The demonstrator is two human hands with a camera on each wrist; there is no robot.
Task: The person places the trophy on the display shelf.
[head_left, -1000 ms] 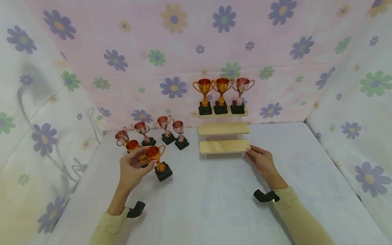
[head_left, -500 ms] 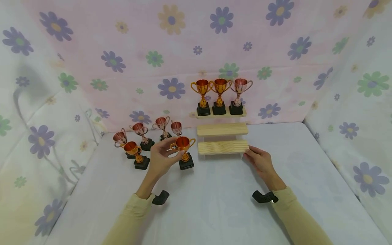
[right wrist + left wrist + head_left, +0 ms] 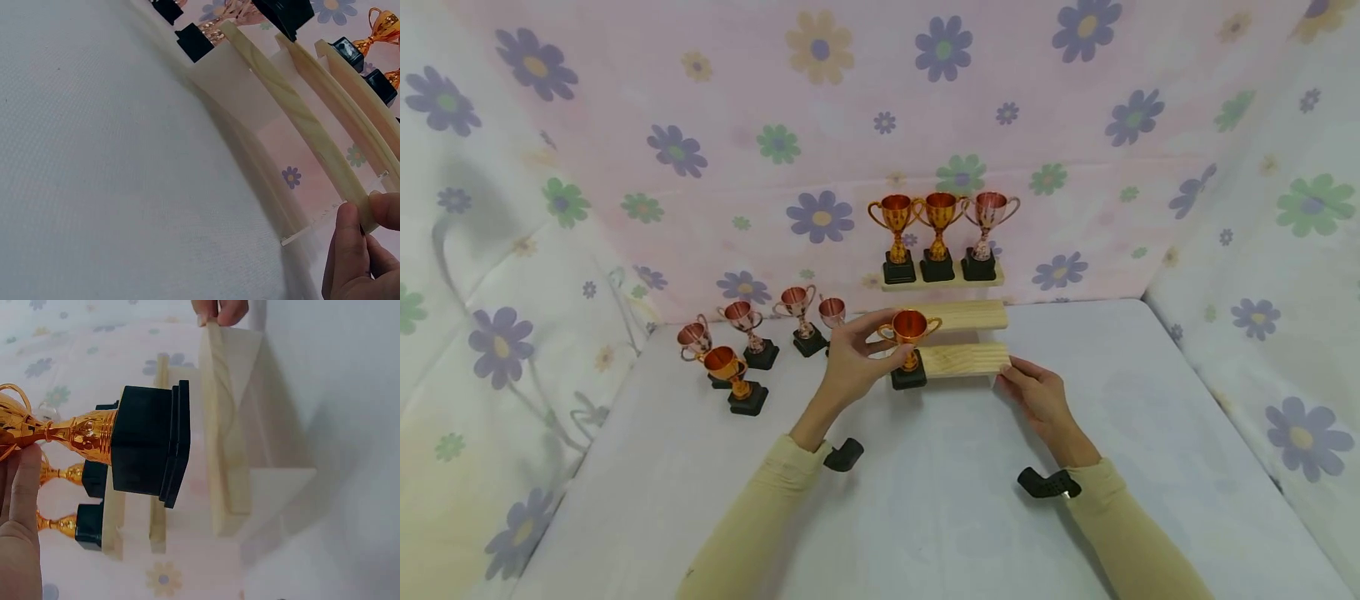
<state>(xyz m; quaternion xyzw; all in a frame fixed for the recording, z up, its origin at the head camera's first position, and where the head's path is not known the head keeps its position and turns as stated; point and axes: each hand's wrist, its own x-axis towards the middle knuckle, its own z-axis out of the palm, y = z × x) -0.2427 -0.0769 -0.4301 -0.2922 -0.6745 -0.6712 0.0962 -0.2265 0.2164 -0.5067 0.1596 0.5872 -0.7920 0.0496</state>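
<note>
My left hand [image 3: 859,358] grips a gold trophy [image 3: 910,327] by its cup and holds it upright over the left end of a stepped wooden rack. In the left wrist view its black base [image 3: 150,444] hangs above the rack's lowest board [image 3: 225,444]. At the other end, my right hand [image 3: 1037,400] pinches that board [image 3: 966,360] at its right tip; in the right wrist view thumb and fingers [image 3: 350,244] close on the wood. The middle board [image 3: 970,315] is bare where it shows. Two gold trophies [image 3: 938,233] and a rose-coloured one [image 3: 990,217] stand on the top board.
Left of the rack, several rose-coloured trophies [image 3: 797,308] and a gold trophy [image 3: 730,367] stand on the white table [image 3: 940,500]. One rose-coloured trophy [image 3: 832,312] is partly hidden behind my left hand. Flowered cloth [image 3: 850,150] hangs behind and along both sides.
My left hand has carried the gold trophy rightward and up, from beside the other trophies to the rack's left end. My right hand stays on the lowest board.
</note>
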